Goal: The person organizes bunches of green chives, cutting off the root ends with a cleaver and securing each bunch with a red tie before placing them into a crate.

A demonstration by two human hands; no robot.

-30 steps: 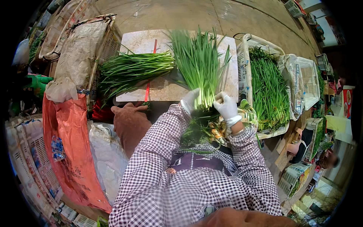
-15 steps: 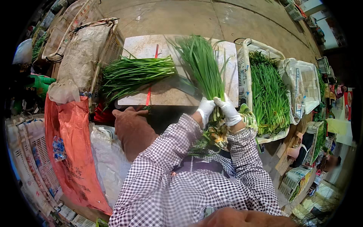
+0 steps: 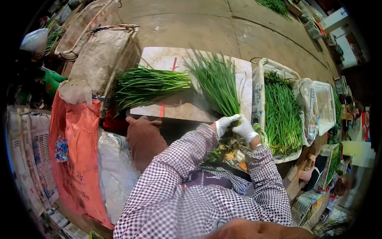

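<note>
A loose bunch of green chives (image 3: 219,83) fans out over the pale board, its stem ends toward me. My left hand (image 3: 226,124), in a white glove, is closed round the stems near the board's front edge. Beside it my right hand (image 3: 245,129), gloved too, is closed at the stem ends with its fingertips against them. A second, neater bunch of chives (image 3: 155,84) lies sideways on the left of the board (image 3: 185,107), across a red strip (image 3: 174,63). Trimmings and brownish scraps (image 3: 234,153) lie below my hands.
Right of the board stands a white crate (image 3: 259,85) filled with chives, with another white crate (image 3: 324,107) beyond it. At the left are a sack-covered basket (image 3: 97,55), a red bag (image 3: 77,159) and white plastic (image 3: 117,171). A brown cloth-like shape (image 3: 145,141) sits before the board.
The whole view has shifted, so the board sits lower. My hands stay at the stem ends; my left hand has turned flatter across the stems and my right hand has shifted at their ends.
</note>
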